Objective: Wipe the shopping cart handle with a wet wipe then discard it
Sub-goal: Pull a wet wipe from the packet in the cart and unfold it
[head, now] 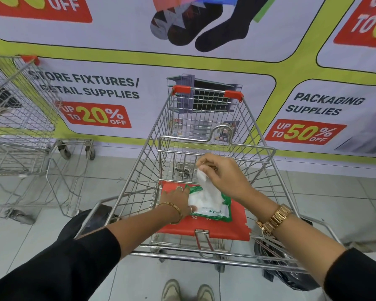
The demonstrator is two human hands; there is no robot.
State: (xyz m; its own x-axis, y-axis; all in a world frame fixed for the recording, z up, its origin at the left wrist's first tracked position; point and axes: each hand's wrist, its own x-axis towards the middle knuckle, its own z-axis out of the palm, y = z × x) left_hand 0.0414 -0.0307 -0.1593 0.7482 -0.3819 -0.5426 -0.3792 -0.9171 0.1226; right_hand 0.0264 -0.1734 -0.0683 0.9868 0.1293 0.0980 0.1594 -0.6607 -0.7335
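Head view: the left hand (pixel 178 197) lies flat, fingers spread, pinning the green wipe packet (pixel 213 208) on the red child-seat flap (pixel 226 227) of the shopping cart (pixel 206 137). The right hand (pixel 221 177) pinches a white wet wipe (pixel 206 187), its grip closed on the top corner, the sheet half out of the packet's opening. Pull straight up and keep the packet pressed down, so only one sheet comes free. The cart handle (pixel 204 256), at the near edge, looks unwiped.
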